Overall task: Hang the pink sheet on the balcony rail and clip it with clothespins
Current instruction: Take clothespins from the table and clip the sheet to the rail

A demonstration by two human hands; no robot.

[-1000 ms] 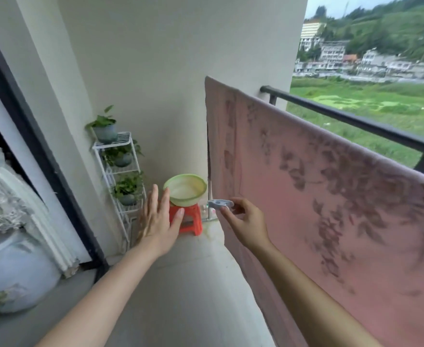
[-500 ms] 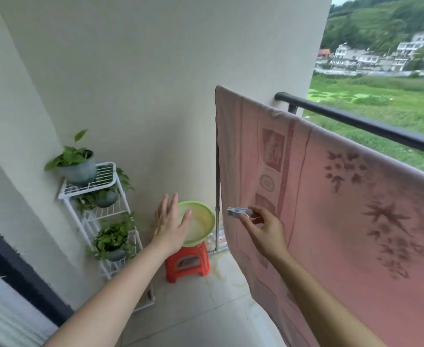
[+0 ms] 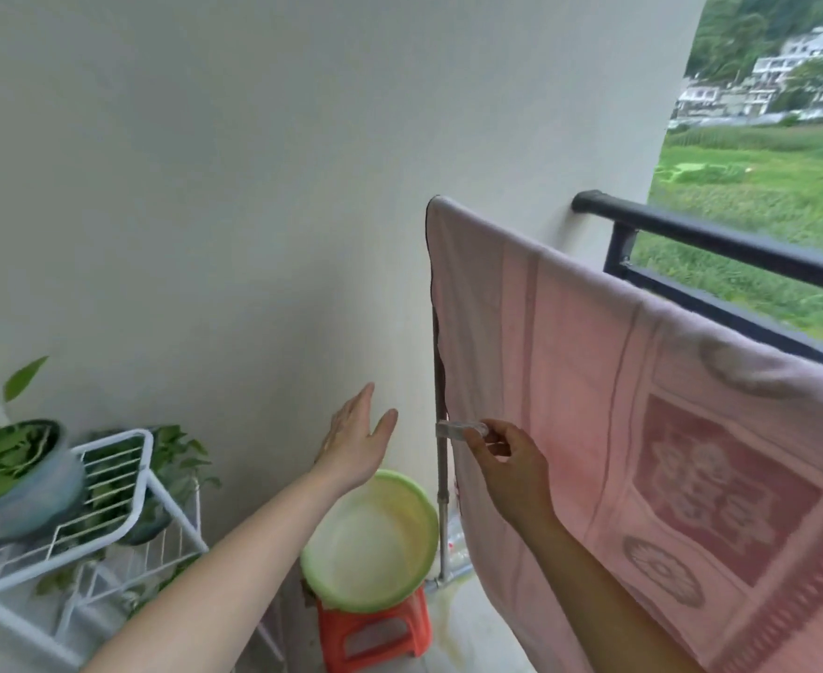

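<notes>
Since the earlier frame, view tilted up the wall; both hands held their spacing. Pink sheet (image 3: 594,381) hung draped beside the black rail (image 3: 720,240), no pin seen on it. Risk: the clothespin (image 3: 460,428) sat well below the top fold, and clipping there would probably let the cloth slide. Right hand (image 3: 511,459) pinched the clothespin at the sheet's left edge, arm extended. Left hand (image 3: 356,444) was spread, touching nothing.

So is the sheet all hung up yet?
Nearly. The sheet already hangs spread out by the rail. The right hand pinches a clothespin near the sheet's edge; the left hand is open and empty. No clothespin shows on the sheet, so clipping is left.
</notes>
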